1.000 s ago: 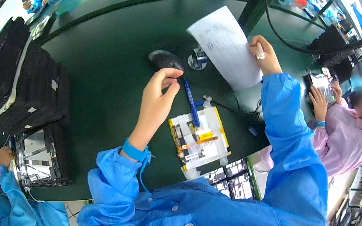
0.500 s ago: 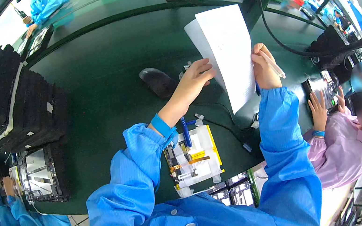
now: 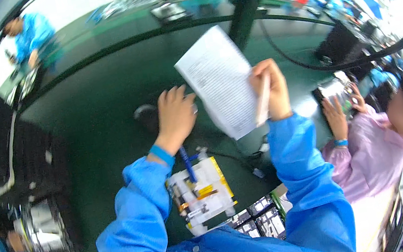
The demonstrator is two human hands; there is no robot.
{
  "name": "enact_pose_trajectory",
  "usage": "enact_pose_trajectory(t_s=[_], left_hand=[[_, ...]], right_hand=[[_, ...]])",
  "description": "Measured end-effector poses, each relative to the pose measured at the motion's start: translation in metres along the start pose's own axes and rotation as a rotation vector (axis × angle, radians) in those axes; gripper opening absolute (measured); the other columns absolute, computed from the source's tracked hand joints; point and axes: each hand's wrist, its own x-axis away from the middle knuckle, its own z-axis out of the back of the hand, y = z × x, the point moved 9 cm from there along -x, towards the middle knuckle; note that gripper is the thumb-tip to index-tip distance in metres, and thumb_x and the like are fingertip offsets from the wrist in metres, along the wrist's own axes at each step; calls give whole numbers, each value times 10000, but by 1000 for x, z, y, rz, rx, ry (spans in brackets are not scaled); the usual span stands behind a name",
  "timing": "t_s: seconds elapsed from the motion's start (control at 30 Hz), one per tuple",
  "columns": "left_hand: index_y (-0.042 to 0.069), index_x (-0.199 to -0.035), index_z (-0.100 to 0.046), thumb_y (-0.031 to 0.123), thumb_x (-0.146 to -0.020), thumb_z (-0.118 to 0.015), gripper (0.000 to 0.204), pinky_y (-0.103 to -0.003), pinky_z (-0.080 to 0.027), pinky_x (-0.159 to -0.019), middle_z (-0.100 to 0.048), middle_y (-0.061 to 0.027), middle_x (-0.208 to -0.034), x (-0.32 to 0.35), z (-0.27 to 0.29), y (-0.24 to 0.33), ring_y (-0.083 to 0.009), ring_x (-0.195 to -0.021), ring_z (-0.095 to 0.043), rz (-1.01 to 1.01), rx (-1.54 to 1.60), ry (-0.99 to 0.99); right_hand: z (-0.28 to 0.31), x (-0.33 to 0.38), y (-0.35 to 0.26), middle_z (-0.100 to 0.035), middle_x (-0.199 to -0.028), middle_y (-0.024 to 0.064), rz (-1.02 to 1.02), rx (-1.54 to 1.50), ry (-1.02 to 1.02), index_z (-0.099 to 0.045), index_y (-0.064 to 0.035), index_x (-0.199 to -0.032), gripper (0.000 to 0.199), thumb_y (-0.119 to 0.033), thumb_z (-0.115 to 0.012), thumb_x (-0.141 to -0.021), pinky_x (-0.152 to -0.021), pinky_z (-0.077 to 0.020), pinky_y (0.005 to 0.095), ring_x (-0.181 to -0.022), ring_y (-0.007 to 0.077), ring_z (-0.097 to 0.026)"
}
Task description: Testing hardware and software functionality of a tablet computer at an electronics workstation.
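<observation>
Holding up a printed sheet (image 3: 220,82) above the green tabletop (image 3: 99,110), the right hand (image 3: 270,89) pinches its right edge, while the left hand (image 3: 175,114), fingers loosely spread, touches its left edge. Looks like the reading step; next needs a steady two-handed grip.

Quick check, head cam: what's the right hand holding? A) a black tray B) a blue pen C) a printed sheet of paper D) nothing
C: the right hand pinches the edge of the printed sheet of paper, lifted above the green table; the left hand reaches toward the sheet's other edge, and the blue pen lies below on a yellow-and-white assembly.
</observation>
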Motion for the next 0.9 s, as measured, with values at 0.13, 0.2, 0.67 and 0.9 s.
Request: enact_pose_trajectory(t_s=[0.13,0.2,0.67,0.9], left_hand=[[76,-1119,-584,49,-742,-620,380,-387,-406,-951,-543,-139,-1191,12,-14,-21,-310,-1098,-517,-10,381,-110],[72,-1171,-542,38,-762,-608,415,-402,-385,-971,-510,-163,-1222,11,-22,-24,-330,-1139,-475,-30,363,-186],[97,-1159,-531,70,-742,-645,433,-440,-309,-1006,-499,-132,-1088,20,-4,-48,-311,-1060,-475,59,305,-315],[61,-1176,-513,78,-729,-644,466,-439,-258,-1060,-499,-134,-1110,23,-4,-42,-296,-1102,-463,101,330,-348]], right_hand=[[-56,29,-68,-548,-715,93,254,1205,-236,-546,-74,-776,139,-119,-613,-663,-546,-469,402,-635,301,-558],[-74,67,-83,-553,-749,78,850,962,-306,-470,-92,-785,188,-185,-584,-669,-476,-429,329,-595,208,-525],[-135,63,79,-580,-999,178,-23,877,-578,-468,-27,-1017,281,-59,-587,-764,-697,-477,424,-923,333,-572],[-135,67,91,-605,-833,214,-365,659,-820,-446,-31,-1006,330,-110,-645,-755,-679,-450,470,-822,405,-596]])
